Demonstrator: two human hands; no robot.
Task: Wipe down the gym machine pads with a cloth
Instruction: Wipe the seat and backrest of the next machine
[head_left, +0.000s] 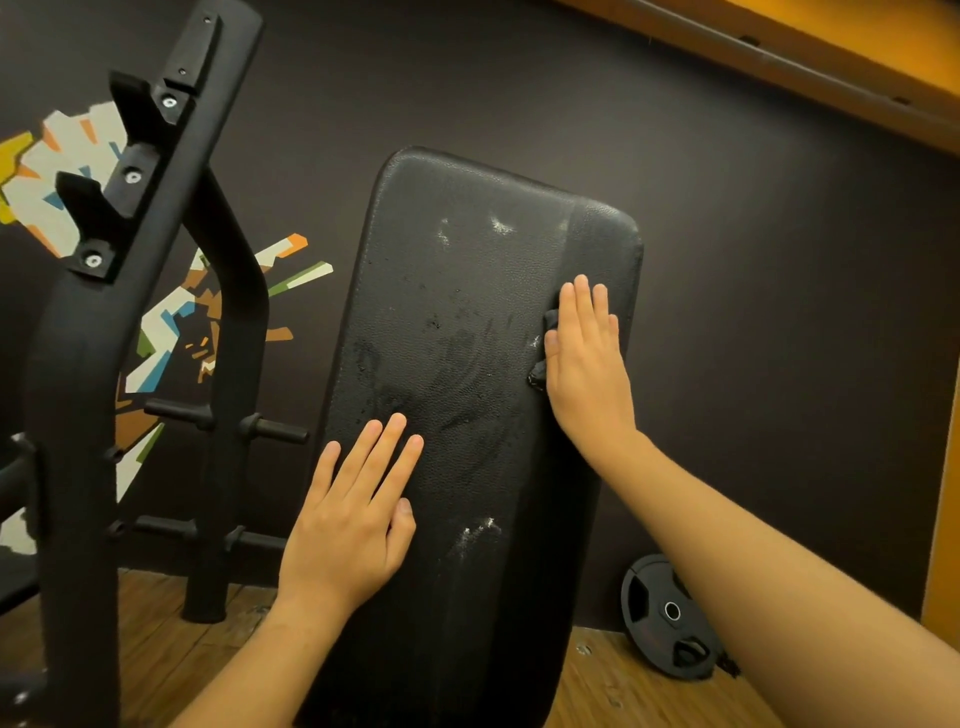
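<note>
A long black padded bench back (467, 312) stands tilted in the middle of the view, with damp smears and a few white scuffs on its surface. My right hand (587, 358) lies flat near the pad's right edge, fingers straight, pressing a small dark cloth (545, 343) against it; only bits of the cloth show at the hand's left side. My left hand (353, 519) rests flat on the pad's lower left part, fingers straight and spread, holding nothing.
A black steel rack upright (130, 291) with bar hooks and weight pegs stands at the left. A black weight plate (670, 618) leans against the dark wall at the lower right. Wooden floor (156, 623) lies below.
</note>
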